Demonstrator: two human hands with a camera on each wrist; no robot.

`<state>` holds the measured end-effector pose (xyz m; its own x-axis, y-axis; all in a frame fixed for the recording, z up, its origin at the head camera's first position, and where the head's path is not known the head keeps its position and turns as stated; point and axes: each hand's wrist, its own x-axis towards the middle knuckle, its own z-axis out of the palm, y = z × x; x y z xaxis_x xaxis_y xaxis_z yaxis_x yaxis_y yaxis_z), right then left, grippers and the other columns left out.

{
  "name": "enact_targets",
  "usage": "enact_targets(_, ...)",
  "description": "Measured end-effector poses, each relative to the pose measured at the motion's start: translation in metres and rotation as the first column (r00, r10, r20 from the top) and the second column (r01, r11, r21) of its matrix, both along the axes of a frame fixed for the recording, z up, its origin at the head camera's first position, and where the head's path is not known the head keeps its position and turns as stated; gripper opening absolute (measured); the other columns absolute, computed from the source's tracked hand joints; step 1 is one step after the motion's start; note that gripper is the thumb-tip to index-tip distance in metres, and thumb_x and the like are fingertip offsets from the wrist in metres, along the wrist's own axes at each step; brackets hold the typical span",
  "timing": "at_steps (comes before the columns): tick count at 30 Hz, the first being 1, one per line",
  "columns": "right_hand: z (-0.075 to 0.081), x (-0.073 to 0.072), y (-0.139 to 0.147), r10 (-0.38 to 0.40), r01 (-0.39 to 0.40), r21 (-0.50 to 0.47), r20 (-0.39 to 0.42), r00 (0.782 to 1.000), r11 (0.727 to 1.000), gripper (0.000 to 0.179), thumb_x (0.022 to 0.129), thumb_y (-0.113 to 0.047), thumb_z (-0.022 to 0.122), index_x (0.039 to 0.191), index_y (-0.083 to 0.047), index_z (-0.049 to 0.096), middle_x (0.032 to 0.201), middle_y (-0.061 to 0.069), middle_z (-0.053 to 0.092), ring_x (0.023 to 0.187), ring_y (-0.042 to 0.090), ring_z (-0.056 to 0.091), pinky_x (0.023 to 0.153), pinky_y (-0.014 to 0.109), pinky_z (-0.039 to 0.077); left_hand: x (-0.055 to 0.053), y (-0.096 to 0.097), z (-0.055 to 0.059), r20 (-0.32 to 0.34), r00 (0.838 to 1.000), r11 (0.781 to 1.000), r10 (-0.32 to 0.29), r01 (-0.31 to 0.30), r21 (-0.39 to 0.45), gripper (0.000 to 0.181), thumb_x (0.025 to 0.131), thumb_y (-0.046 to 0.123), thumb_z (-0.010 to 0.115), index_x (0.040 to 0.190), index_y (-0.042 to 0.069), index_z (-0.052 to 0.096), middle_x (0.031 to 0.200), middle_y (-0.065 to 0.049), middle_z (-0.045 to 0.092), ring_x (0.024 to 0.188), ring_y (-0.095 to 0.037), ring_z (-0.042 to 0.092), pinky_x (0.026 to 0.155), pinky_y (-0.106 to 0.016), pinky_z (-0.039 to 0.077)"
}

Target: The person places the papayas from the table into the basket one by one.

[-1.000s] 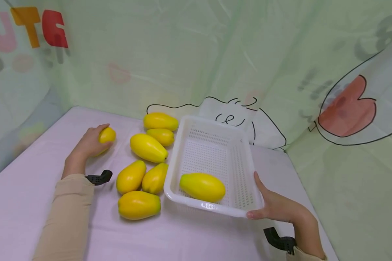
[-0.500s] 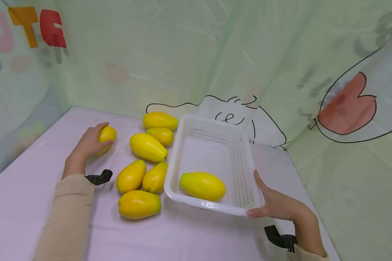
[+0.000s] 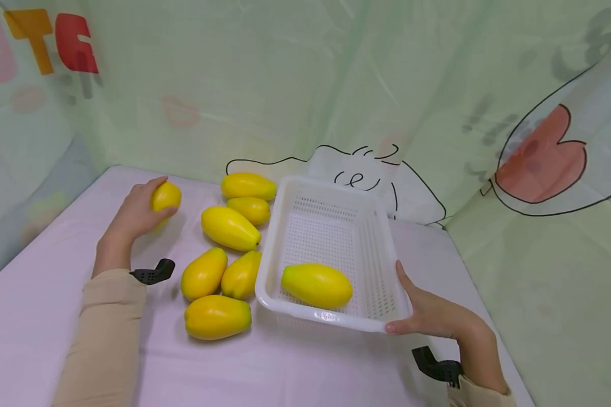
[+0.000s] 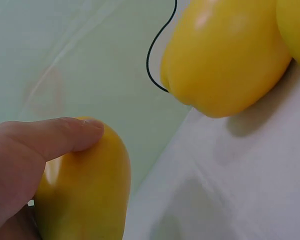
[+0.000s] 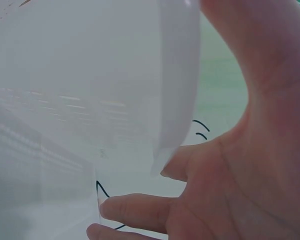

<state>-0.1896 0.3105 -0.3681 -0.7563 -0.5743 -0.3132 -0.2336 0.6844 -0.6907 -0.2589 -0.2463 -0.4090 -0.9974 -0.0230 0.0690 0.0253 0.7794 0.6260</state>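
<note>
My left hand (image 3: 137,212) grips a yellow papaya (image 3: 166,196) at the left of the table, with a shadow on the cloth below it. In the left wrist view the thumb (image 4: 65,135) lies across the top of this papaya (image 4: 97,185). My right hand (image 3: 433,316) holds the near right corner of a white perforated plastic basket (image 3: 331,319), thumb on the front rim and fingers along the side. In the right wrist view the fingers (image 5: 140,210) reach beside the basket wall (image 5: 180,75). One papaya (image 3: 317,285) lies inside the basket, near its front.
Several papayas lie left of the basket, among them a front one (image 3: 218,317), a middle one (image 3: 231,228) and a back one (image 3: 248,186). A pale cloth covers the table (image 3: 305,367). Printed green curtains (image 3: 265,85) stand behind and at the sides.
My left hand has risen a little with the papaya, away from the cloth. The right hand stays at the basket corner. The head view has tilted slightly.
</note>
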Motion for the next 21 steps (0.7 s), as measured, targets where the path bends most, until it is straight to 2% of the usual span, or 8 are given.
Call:
enact_targets(6,0.002,0.000,0.001,0.004,-0.003,0.056,-0.023,1.000,0.998,0.124,0.078,-0.025,0.076,0.147,-0.017,-0.026,0.156,0.018,0.012,0.111,0.027,0.047,0.091,0.036,0.045,0.006,0.012,0.019,-0.035,0.999,1.000,-0.008,0.008,0.004,0.074,0.093,0.030,0.057,0.153,0.012,0.016,0.143,-0.032,0.026,0.119,-0.046,0.035,0.097,-0.063,0.033)
enact_targets(12,0.003,-0.002,-0.001,0.002,-0.002,0.040,-0.015,1.000,0.999,0.124,0.078,-0.025,0.076,0.147,-0.020,-0.026,0.156,0.016,0.012,0.110,0.026,0.048,0.092,0.041,0.045,0.011,0.029,0.037,-0.085,0.996,1.000,-0.011,0.011,0.003,0.073,0.093,0.034,0.057,0.153,0.019,0.018,0.148,-0.026,0.025,0.124,-0.044,0.034,0.099,-0.063,0.033)
enact_targets(17,0.002,-0.002,-0.002,0.003,-0.003,0.006,-0.002,1.000,1.000,0.125,0.077,-0.024,0.077,0.147,-0.024,-0.027,0.157,0.015,0.009,0.107,0.027,0.050,0.090,0.040,0.047,0.015,0.047,0.051,-0.130,0.991,0.999,-0.033,0.033,-0.003,0.071,0.093,0.032,0.058,0.152,0.023,0.020,0.150,-0.022,0.025,0.125,-0.043,0.035,0.097,-0.062,0.036)
enact_targets(21,0.003,0.000,-0.002,-0.006,0.006,0.016,-0.001,1.000,1.000,0.126,0.077,-0.025,0.077,0.147,-0.023,-0.026,0.158,0.015,0.007,0.108,0.027,0.050,0.090,0.039,0.046,0.018,0.061,0.059,-0.164,0.985,0.998,-0.057,0.058,0.001,0.071,0.093,0.028,0.060,0.152,0.025,0.022,0.149,-0.020,0.026,0.125,-0.042,0.037,0.098,-0.060,0.038)
